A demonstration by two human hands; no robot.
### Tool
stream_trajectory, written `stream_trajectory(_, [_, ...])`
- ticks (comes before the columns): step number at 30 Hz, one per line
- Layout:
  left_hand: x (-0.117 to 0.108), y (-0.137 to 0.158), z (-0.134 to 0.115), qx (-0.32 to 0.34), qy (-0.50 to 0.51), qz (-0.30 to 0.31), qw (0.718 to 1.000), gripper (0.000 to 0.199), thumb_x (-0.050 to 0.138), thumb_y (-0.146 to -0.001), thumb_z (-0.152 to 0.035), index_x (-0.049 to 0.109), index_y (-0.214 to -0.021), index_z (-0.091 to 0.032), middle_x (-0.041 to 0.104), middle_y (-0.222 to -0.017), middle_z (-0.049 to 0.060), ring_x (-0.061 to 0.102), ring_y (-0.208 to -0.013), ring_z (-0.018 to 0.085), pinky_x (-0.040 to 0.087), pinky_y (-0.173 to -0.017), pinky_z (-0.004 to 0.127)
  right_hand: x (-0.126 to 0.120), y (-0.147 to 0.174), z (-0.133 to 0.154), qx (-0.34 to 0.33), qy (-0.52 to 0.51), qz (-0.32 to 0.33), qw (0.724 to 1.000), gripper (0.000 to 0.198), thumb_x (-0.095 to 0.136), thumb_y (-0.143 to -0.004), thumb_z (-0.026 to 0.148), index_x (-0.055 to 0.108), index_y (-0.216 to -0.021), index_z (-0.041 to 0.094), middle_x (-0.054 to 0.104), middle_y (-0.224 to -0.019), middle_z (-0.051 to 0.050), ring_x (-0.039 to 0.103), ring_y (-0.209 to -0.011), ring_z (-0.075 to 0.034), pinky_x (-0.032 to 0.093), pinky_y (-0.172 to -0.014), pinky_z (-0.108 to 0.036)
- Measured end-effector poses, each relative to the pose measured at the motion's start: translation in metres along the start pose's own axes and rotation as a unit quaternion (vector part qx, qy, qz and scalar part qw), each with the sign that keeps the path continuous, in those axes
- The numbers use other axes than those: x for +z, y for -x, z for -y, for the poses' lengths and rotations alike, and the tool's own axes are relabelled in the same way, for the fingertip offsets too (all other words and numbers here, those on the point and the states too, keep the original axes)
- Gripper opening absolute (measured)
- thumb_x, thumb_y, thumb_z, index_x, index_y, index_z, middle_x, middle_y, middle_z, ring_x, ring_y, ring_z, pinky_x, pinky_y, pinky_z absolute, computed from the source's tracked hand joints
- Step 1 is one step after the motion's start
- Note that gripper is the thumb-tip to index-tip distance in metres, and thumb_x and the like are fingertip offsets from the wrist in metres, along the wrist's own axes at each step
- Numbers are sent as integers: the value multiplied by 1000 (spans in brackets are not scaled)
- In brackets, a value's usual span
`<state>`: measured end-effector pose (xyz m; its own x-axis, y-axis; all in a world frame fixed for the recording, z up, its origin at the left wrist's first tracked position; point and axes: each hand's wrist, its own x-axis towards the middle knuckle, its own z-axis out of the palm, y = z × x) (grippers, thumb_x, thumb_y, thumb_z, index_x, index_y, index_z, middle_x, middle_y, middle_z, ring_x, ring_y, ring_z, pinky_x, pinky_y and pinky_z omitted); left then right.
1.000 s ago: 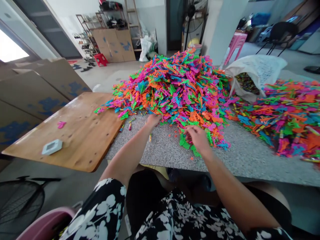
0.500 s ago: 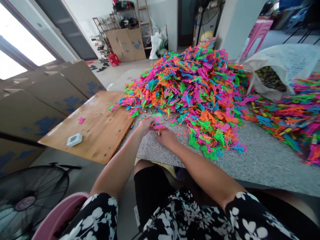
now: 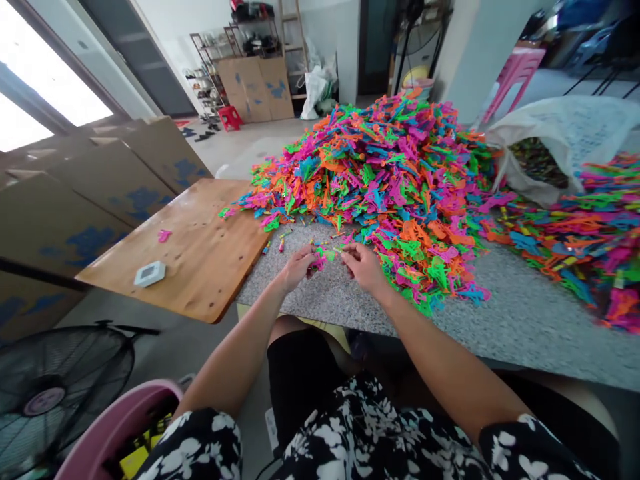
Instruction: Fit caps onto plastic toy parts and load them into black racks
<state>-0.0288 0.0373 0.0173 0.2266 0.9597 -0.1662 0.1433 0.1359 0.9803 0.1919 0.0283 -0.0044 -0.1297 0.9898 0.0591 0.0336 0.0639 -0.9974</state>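
My left hand [image 3: 299, 265] is closed around small pink and green plastic toy pieces [image 3: 318, 261], just above the speckled grey tabletop [image 3: 310, 293]. To its right, my right hand [image 3: 364, 267] pinches a small, thin, pale yellowish-green piece [image 3: 337, 250]; its exact kind is too small to make out. The two hands face each other, fingertips a short way apart. Behind them rises a big heap of bright plastic toy pieces [image 3: 370, 167] in pink, orange, green and blue, some shaped like little pistols. A few small tubes [image 3: 281, 245] lie loose by my left hand.
A wooden board [image 3: 200, 267] at the left bears a white hexagonal device [image 3: 150, 273] and one pink piece [image 3: 164, 235]. At right, a white sack [image 3: 590, 127] stands beside another heap [image 3: 600, 227]. A pink tub [image 3: 107, 427] and a black fan [image 3: 60, 387] stand low left.
Both hands have lifted slightly toward me and moved apart, the right hand shifting right. The pink and green pieces now show between them.
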Motion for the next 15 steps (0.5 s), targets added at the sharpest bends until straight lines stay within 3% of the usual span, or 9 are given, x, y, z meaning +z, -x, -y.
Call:
stream_trajectory(5, [17, -3, -13, 47, -145, 97, 984, 34, 64, -92, -43, 74, -113, -19, 62, -70, -1, 47, -51, 9, 36, -47, 22, -25, 10, 17, 12, -70, 36, 997, 38, 67, -87, 48, 68, -112, 20, 65, -79, 2, 54, -54, -11, 47, -46, -24])
stream_trajectory(15, [34, 1, -33, 93, -230, 152, 957, 27, 61, -95, -38, 80, -96, -19, 63, -71, 0, 51, -61, 11, 41, -59, 23, -45, 24, 9, 27, -104, 64, 992, 36, 72, -84, 48, 73, -107, 20, 64, -73, 4, 54, -52, -10, 47, -46, -24])
